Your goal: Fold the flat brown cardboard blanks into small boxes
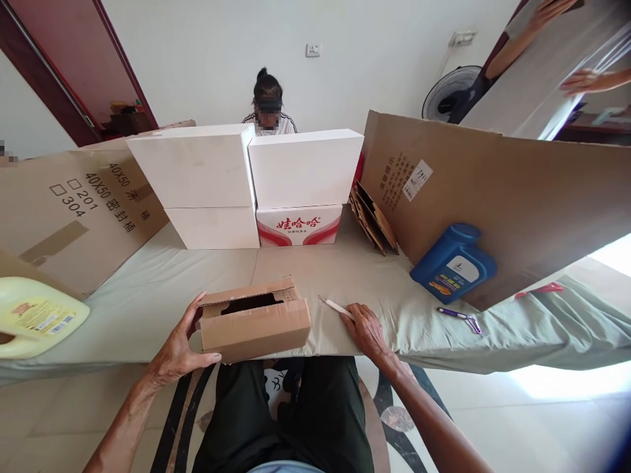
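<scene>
A small brown cardboard box [256,332] lies near the table's front edge, a long dark opening in its top. My left hand [180,345] grips its left end, thumb on the near side and fingers at the back. To the right of the box, my right hand [367,328] rests on the cloth with its fingers closed over a slim white-handled tool [340,309]. The tool's thin metal tip points left, towards the box, without touching it. Part of its handle is hidden under my fingers.
White boxes [197,167] stand stacked at the back, beside a red-and-white carton [299,226]. Large cardboard sheets [517,197] flank both sides. A blue bottle [453,263], a purple-handled tool [456,313] and a yellow jug [42,315] lie around. A person [269,105] sits opposite; another's hands show upper right.
</scene>
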{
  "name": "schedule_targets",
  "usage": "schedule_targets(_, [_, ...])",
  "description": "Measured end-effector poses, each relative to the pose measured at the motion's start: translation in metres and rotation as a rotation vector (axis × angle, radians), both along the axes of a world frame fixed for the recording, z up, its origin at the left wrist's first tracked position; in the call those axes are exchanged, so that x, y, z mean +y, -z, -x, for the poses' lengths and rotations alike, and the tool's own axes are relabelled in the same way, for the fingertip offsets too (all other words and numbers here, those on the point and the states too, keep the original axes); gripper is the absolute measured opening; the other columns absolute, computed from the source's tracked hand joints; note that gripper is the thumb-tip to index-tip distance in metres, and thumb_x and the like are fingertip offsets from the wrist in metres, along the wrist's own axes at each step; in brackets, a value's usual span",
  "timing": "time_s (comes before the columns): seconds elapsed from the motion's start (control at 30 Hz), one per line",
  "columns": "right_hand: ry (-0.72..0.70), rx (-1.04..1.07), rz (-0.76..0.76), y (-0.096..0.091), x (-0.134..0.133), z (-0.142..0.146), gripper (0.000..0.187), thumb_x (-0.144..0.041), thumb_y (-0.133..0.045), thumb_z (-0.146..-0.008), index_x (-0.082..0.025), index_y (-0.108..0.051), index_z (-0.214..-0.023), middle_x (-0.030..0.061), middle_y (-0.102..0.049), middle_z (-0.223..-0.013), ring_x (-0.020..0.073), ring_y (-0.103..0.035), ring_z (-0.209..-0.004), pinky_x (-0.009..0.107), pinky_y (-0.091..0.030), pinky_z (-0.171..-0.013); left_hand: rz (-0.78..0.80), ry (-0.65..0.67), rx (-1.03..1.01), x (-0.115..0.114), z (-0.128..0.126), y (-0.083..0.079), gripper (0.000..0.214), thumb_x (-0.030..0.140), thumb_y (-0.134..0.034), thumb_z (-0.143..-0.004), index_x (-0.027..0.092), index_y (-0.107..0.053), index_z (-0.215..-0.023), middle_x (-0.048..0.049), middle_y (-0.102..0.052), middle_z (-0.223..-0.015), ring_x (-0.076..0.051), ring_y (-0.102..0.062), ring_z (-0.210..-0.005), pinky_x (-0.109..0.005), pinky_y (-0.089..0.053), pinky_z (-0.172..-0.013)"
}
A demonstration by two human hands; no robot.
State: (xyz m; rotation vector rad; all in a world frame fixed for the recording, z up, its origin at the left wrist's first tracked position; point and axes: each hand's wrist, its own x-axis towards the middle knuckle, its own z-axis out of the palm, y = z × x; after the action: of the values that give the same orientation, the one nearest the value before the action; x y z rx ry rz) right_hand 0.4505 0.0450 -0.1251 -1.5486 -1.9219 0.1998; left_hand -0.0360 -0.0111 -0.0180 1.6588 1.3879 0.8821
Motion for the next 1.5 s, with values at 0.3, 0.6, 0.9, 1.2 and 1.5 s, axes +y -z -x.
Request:
schedule_targets(0.3, [-0.325, 0.364, -0.02, -0.075, -0.011, 0.064, 0.043, -0.058, -0.051, -0.112, -0.024, -0.067, -0.133, 0.0124, -0.066, -0.128, 0.0239, -0.067, -0.108, 0.038, -0.059, -0.091, -0.048, 0.081, -0.074, 0.003, 0.007, -0.002, 0.138, 0.077, -0.087, -0.073, 0.028, -0.012, -0.178, -0.0194, -0.043, -0.176, -0.046, -0.041, -0.161, -0.059, -0.04, -0.13])
schedule_targets(0.6, [-0.51, 0.417, -0.04, -0.124, -0.036, 0.105, 0.027, -0.046, -0.065, -0.108, -0.025, -0.068, -0.125, 0.0091, -0.063, -0.122, 0.0236, -0.066, -0.108, 0.041, -0.057, -0.099, 0.001, -0.032, -0.018, 0.022, 0.008, -0.035, 0.08, 0.071, -0.064, -0.096, 0.025, -0.055, -0.161, -0.0115, -0.056, -0.168, -0.043, -0.047, -0.157, -0.048, -0.054, -0.119])
schedule_targets(0.9, [-0.526, 0.304, -0.196, -0.128, -0.051, 0.112, 0.003, -0.027, -0.063, -0.109, -0.024, -0.061, -0.109, 0.0088, -0.063, -0.115, 0.0225, -0.064, -0.102, 0.036, -0.056, -0.087, -0.04, -0.112, 0.093, 0.044, 0.0, -0.054, 0.066, 0.079, -0.062, -0.092, 0.021, -0.082, -0.117, -0.0114, -0.081, -0.122, -0.037, -0.067, -0.128, -0.045, -0.056, -0.11])
schedule_targets(1.2, [-0.523, 0.253, -0.335, -0.118, -0.067, 0.116, 0.009, -0.018, -0.06, -0.109, -0.026, -0.062, -0.11, 0.0063, -0.07, -0.105, 0.0219, -0.064, -0.089, 0.037, -0.055, -0.078, -0.134, -0.246, 0.12, 0.062, -0.021, -0.054, 0.067, 0.086, -0.057, -0.091, 0.021, -0.063, -0.073, -0.0011, -0.061, -0.071, -0.02, -0.058, -0.074, -0.031, -0.056, -0.069])
schedule_targets(1.5, [-0.549, 0.162, -0.367, -0.119, -0.073, 0.131, 0.01, -0.019, -0.058, -0.11, -0.025, -0.066, -0.107, 0.0069, -0.075, -0.102, 0.0213, -0.061, -0.08, 0.037, -0.053, -0.071, -0.097, -0.28, 0.17, 0.052, -0.037, -0.063, 0.065, 0.087, -0.056, -0.089, 0.023, -0.057, -0.073, 0.0008, -0.06, -0.067, -0.019, -0.055, -0.065, -0.032, -0.048, -0.063])
